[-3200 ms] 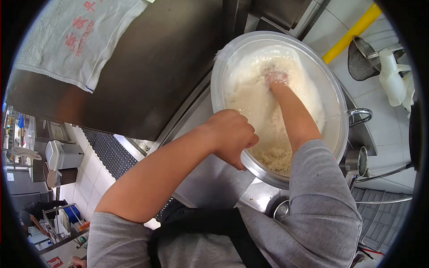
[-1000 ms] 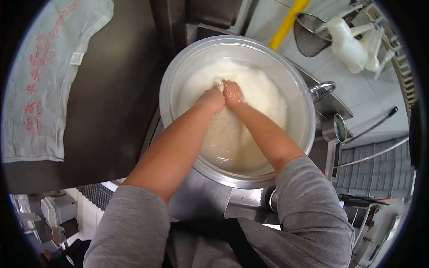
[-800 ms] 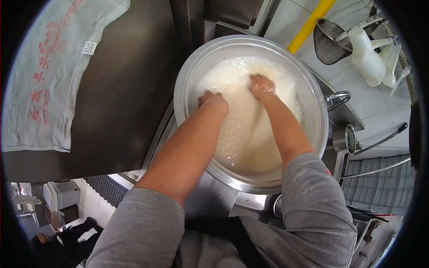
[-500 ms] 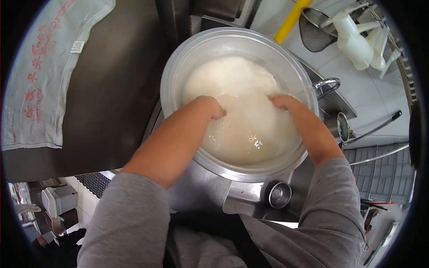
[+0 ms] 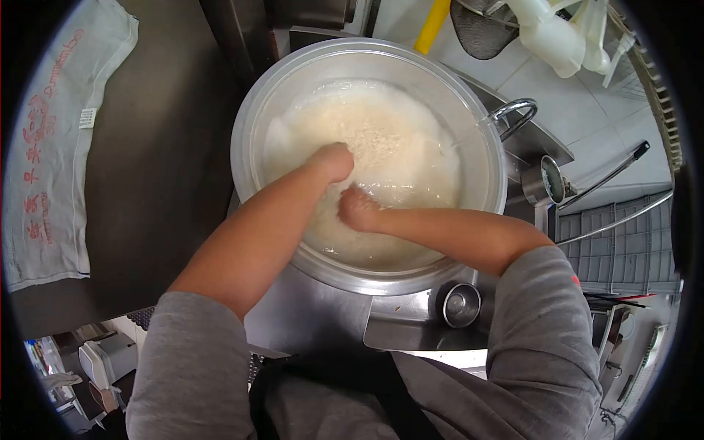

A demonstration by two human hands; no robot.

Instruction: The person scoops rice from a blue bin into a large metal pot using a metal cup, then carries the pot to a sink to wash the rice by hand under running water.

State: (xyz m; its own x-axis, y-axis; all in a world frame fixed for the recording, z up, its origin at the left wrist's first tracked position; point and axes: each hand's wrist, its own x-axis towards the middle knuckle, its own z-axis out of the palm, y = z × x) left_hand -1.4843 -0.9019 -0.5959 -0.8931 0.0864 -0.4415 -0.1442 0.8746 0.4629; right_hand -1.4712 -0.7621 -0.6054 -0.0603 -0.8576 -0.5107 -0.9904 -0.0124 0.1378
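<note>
A large round bowl (image 5: 480, 172) holds white rice (image 5: 370, 139) in cloudy water (image 5: 418, 194). My left hand (image 5: 335, 161) is in the rice near the middle of the bowl, its fingers hidden by the rice and water. Just below it, my right hand (image 5: 358, 208) reaches in from the right. It is blurred by motion, and its fingertips are under the water. The two hands are close together but look slightly apart. Rice shows above the water in a mound beyond my left hand.
A curved metal tap (image 5: 517, 114) stands at the bowl's right rim. A metal cup (image 5: 544, 181) is behind my right forearm, and a round steel drain cup (image 5: 462, 305) sits below the bowl. A printed white sack (image 5: 51, 161) lies on the dark counter (image 5: 154, 147) at left.
My right hand has swept left across the bowl to near my left hand. The rice mound has spread and been stirred. The view has shifted slightly.
</note>
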